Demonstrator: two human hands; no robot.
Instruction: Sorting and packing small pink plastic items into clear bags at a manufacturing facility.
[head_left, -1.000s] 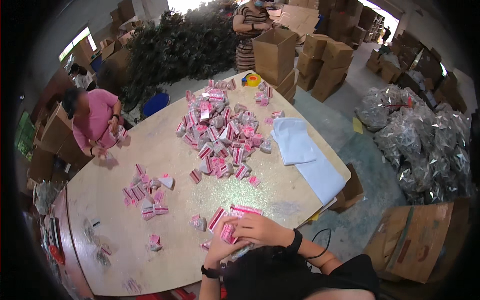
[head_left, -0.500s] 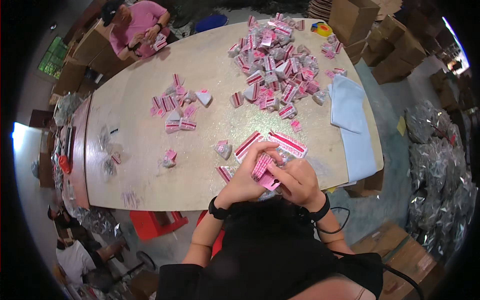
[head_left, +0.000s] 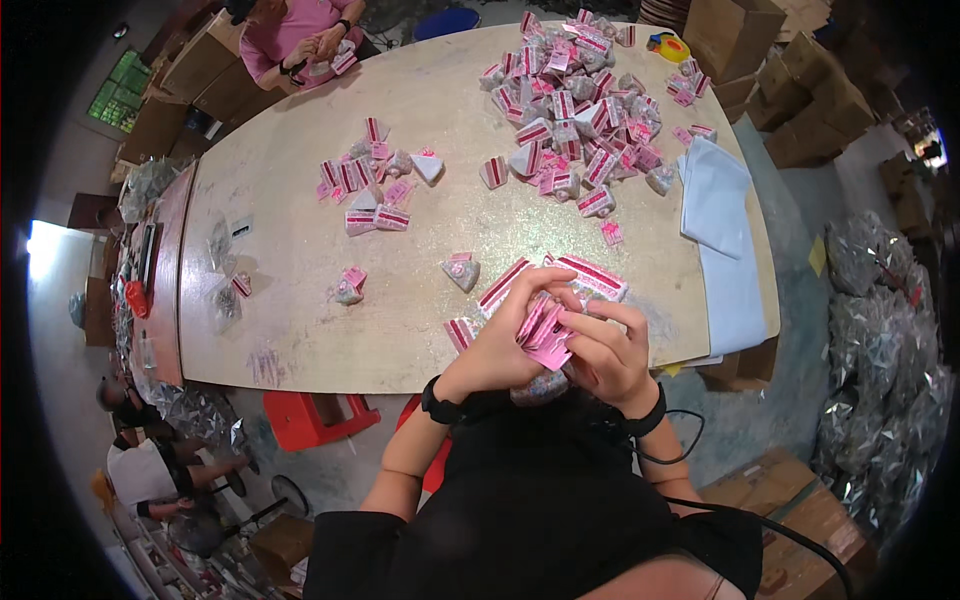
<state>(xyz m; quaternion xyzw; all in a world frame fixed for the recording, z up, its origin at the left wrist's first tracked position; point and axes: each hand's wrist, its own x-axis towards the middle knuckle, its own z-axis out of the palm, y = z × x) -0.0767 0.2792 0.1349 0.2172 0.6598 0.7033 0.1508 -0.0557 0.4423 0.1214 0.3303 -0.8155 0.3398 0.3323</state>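
My left hand (head_left: 497, 350) is curled round a small bunch of pink cards (head_left: 548, 345), close to my body at the table's front edge. My right hand (head_left: 612, 358) meets it from the other side, its bent fingers gripping the same cards, which are fanned slightly apart. Below the hands, a shiny clear-wrapped bundle (head_left: 540, 388) shows in part. Just beyond my fingers lie a pink-and-white packet with a red stripe (head_left: 590, 277) and a similar striped packet (head_left: 503, 287). Another striped piece (head_left: 460, 334) rests beside my left wrist.
A big heap of wedge-shaped striped packets (head_left: 565, 110) covers the far right of the table (head_left: 300, 300). A smaller cluster (head_left: 365, 185) and single packets lie left. Pale blue cloth (head_left: 722, 220) hangs over the right edge. Across the table, a person in pink (head_left: 300, 45) handles a packet.
The pink cards, earlier a tight stack, are now spread apart between my hands. My right fingers have shifted on them. The whole view has moved slightly, so the table sits higher.
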